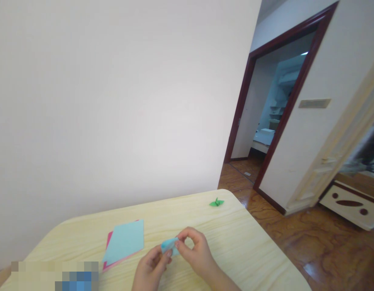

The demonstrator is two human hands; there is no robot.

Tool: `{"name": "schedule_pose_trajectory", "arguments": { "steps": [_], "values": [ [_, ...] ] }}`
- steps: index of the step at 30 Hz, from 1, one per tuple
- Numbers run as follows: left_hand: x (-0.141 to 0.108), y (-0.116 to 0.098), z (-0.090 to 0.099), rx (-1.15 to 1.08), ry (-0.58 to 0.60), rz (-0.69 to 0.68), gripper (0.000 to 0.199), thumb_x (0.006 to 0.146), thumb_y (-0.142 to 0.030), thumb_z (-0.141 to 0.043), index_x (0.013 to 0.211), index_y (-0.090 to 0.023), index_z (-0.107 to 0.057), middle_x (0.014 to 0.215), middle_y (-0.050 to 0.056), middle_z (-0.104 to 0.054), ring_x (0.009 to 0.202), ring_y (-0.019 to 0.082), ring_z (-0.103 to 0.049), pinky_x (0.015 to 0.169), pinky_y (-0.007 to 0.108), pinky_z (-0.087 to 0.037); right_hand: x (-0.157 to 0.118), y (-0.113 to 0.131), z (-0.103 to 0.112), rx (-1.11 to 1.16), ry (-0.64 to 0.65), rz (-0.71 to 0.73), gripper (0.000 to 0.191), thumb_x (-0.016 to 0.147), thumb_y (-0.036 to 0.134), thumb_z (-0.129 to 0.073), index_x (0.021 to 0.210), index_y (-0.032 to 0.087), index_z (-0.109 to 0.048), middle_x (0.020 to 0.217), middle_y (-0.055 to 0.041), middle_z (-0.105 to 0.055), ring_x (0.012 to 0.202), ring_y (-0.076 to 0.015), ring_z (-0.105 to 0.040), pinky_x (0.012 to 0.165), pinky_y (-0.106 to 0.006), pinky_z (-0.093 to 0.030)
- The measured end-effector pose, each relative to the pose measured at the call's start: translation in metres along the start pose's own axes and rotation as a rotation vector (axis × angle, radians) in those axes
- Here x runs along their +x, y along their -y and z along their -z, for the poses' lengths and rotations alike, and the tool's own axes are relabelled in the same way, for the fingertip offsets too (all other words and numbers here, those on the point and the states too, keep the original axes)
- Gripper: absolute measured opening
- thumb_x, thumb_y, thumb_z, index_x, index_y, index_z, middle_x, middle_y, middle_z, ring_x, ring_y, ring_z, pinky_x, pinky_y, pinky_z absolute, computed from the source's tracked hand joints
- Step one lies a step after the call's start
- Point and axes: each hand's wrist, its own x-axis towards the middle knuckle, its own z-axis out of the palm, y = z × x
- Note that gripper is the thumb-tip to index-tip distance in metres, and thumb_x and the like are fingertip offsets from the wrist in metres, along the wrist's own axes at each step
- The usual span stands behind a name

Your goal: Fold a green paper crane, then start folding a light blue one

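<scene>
Now holding folded blue paper (167,245) pinched in near-closed left grip (152,263) and right grip (197,249), with stacked sheets (125,243) to their left, green paper figure (217,203) beyond, rightward.

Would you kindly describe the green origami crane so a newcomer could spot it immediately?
Start at the pale table by the white wall and follow its far edge rightward to the rounded corner. The origami crane sits just inside it. Unlike the flat light-blue sheet and the blue paper held in the left hand and right hand, it is green with pointed wings.
</scene>
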Motion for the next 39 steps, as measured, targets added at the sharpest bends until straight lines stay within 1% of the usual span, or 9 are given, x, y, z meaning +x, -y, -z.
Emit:
{"name": "schedule_pose_trajectory", "arguments": {
  "steps": [4, 6, 9, 11, 18, 29, 33, 37, 39],
  "values": [
    [-0.0001, 0.0003, 0.0003, 0.010, -0.006, 0.009, 0.035, 0.056, -0.053, -0.069, 0.066, -0.019, -0.070, 0.050, 0.000, -0.063, 0.050, 0.017, -0.056, 0.048, 0.023, -0.043, -0.0001, -0.0019, -0.0004, 0.004, 0.013, -0.004, 0.004, 0.069, 0.015, -0.060, 0.066, 0.016, -0.061, 0.062, 0.0002, -0.061, 0.062, -0.0143, -0.057, 0.062, -0.025, -0.046],
    [0.0005, 0.0007, 0.0006, 0.004, -0.004, 0.022, 0.037, 0.054, -0.055, -0.069, 0.064, -0.019, -0.070, 0.050, 0.000, -0.063, 0.050, 0.017, -0.056, 0.048, 0.023, -0.043, -0.0003, -0.0035, -0.0007, 0.024, 0.010, -0.008, 0.003, 0.069, 0.015, -0.060, 0.072, 0.017, -0.061, 0.064, 0.0003, -0.061, 0.063, -0.0144, -0.057, 0.063, -0.025, -0.047],
    [0.0016, 0.0007, 0.0008, -0.013, 0.006, 0.035, 0.038, 0.053, -0.055, -0.069, 0.062, -0.019, -0.069, 0.051, 0.001, -0.064, 0.051, 0.017, -0.056, 0.048, 0.024, -0.044, -0.0010, -0.0046, -0.0008, 0.049, -0.004, 0.022, 0.019, 0.067, 0.012, -0.062, 0.084, 0.018, -0.057, 0.067, 0.0008, -0.060, 0.065, -0.0145, -0.058, 0.065, -0.025, -0.047],
    [0.0019, -0.0001, 0.0007, -0.019, 0.002, 0.030, 0.038, 0.053, -0.055, -0.069, 0.063, -0.019, -0.069, 0.051, 0.001, -0.064, 0.051, 0.017, -0.056, 0.048, 0.023, -0.044, -0.0015, -0.0035, -0.0005, 0.041, -0.010, 0.060, 0.022, 0.065, 0.010, -0.062, 0.085, 0.018, -0.056, 0.069, 0.0007, -0.060, 0.066, -0.0145, -0.058, 0.066, -0.026, -0.047],
    [0.0016, -0.0025, 0.0011, -0.008, 0.003, 0.003, 0.037, 0.057, -0.056, -0.066, 0.056, -0.019, -0.066, 0.049, 0.000, -0.060, 0.050, 0.016, -0.053, 0.049, 0.023, -0.043, -0.0015, 0.0041, 0.0023, -0.030, 0.024, 0.122, 0.012, 0.067, 0.008, -0.059, 0.075, 0.017, -0.057, 0.069, -0.0002, -0.059, 0.067, -0.0148, -0.058, 0.065, -0.025, -0.046],
    [0.0017, -0.0031, 0.0021, -0.010, 0.059, 0.044, 0.042, 0.059, -0.059, -0.063, 0.050, -0.018, -0.060, 0.047, -0.002, -0.054, 0.050, 0.014, -0.048, 0.053, 0.023, -0.039, -0.0004, 0.0048, 0.0082, -0.030, 0.088, 0.176, 0.011, 0.074, 0.010, -0.051, 0.079, 0.018, -0.057, 0.075, -0.0016, -0.059, 0.073, -0.0151, -0.057, 0.068, -0.025, -0.045],
    [0.0016, -0.0025, 0.0012, -0.032, 0.093, 0.065, 0.045, 0.059, -0.061, -0.062, 0.048, -0.018, -0.056, 0.048, -0.003, -0.053, 0.050, 0.013, -0.047, 0.053, 0.023, -0.038, 0.0006, 0.0026, 0.0089, -0.048, 0.063, 0.142, 0.011, 0.072, 0.009, -0.052, 0.077, 0.017, -0.057, 0.072, -0.0009, -0.060, 0.071, -0.0144, -0.058, 0.067, -0.024, -0.045],
    [0.0020, 0.0015, 0.0012, -0.047, 0.115, 0.076, 0.043, 0.059, -0.060, -0.063, 0.053, -0.017, -0.058, 0.048, -0.003, -0.053, 0.050, 0.013, -0.046, 0.053, 0.023, -0.036, 0.0003, -0.0017, 0.0075, -0.039, 0.039, 0.098, 0.014, 0.072, 0.011, -0.054, 0.084, 0.016, -0.060, 0.071, -0.0014, -0.063, 0.069, -0.0146, -0.060, 0.067, -0.025, -0.047],
    [0.0022, 0.0027, 0.0014, -0.047, 0.123, 0.075, 0.042, 0.060, -0.059, -0.063, 0.055, -0.017, -0.060, 0.048, -0.003, -0.053, 0.050, 0.013, -0.046, 0.053, 0.023, -0.036, 0.0002, -0.0024, 0.0073, -0.050, 0.050, 0.099, 0.013, 0.072, 0.012, -0.055, 0.081, 0.016, -0.063, 0.070, -0.0020, -0.064, 0.068, -0.0147, -0.060, 0.067, -0.024, -0.047]
  ]
}}
